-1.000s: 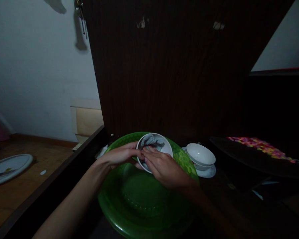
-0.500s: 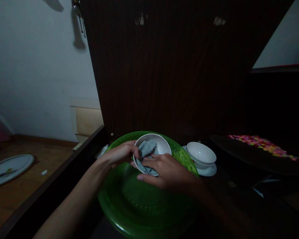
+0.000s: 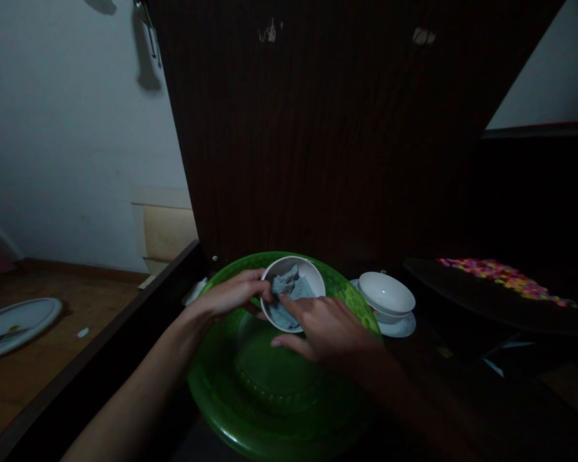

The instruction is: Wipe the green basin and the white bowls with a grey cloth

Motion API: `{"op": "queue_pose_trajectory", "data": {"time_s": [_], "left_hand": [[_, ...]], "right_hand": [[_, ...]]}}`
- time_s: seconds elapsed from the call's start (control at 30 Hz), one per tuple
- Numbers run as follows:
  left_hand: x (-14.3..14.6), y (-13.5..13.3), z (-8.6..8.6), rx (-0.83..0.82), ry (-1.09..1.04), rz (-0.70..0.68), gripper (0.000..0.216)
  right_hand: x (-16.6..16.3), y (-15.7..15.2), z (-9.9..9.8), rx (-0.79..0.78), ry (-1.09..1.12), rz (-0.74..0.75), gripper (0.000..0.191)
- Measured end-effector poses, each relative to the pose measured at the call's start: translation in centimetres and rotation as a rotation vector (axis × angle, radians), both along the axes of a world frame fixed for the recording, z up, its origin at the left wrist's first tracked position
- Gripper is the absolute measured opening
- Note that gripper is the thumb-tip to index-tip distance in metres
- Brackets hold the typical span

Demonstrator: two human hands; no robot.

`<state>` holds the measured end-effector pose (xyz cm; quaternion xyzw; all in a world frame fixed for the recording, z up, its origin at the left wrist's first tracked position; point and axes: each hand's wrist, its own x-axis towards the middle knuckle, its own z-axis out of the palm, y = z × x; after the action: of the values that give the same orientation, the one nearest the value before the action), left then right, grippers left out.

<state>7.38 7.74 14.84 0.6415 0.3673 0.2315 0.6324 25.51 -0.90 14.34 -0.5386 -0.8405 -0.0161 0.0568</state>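
A small white bowl point(image 3: 314, 276) is tilted toward me above the green basin point(image 3: 231, 417). My left hand point(image 3: 236, 295) grips its left rim, thumb inside and the other fingers behind it. Inside the bowl lies a crumpled grey-blue cloth point(image 3: 286, 280). My right hand point(image 3: 325, 326) presses the cloth against the bowl's inner wall with its fingers, the thumb held apart below the rim. Part of the cloth is hidden under those fingers.
Right of the basin, stacked white bowls point(image 3: 388, 294) rest on a white plate point(image 3: 402, 326). A dark panel point(image 3: 318, 141) rises behind. Farther right is a dark surface with a colourful flowery strip point(image 3: 508, 279). A dark raised edge point(image 3: 101, 346) runs along the left.
My right fingers have shifted over the cloth, which is bunched differently and shows more in the middle of the bowl. The left hand keeps its hold on the rim.
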Motion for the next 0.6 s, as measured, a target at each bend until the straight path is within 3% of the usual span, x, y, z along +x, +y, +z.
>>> {"op": "queue_pose_trajectory", "data": {"time_s": [0.2, 0.37, 0.6], "left_hand": [[-0.3, -0.1, 0.2, -0.016, -0.103, 0.064, 0.019], [-0.7, 0.1, 0.4, 0.013, -0.081, 0.046, 0.019], [-0.7, 0.7, 0.0, 0.081, -0.023, 0.042, 0.019]], "right_hand": [[0.3, 1.1, -1.7, 0.189, 0.122, 0.346, 0.062], [0.0, 1.5, -2.6, 0.169, 0.123, 0.334, 0.058], [0.1, 1.4, -2.0, -0.002, 0.071, 0.248, 0.047]]}}
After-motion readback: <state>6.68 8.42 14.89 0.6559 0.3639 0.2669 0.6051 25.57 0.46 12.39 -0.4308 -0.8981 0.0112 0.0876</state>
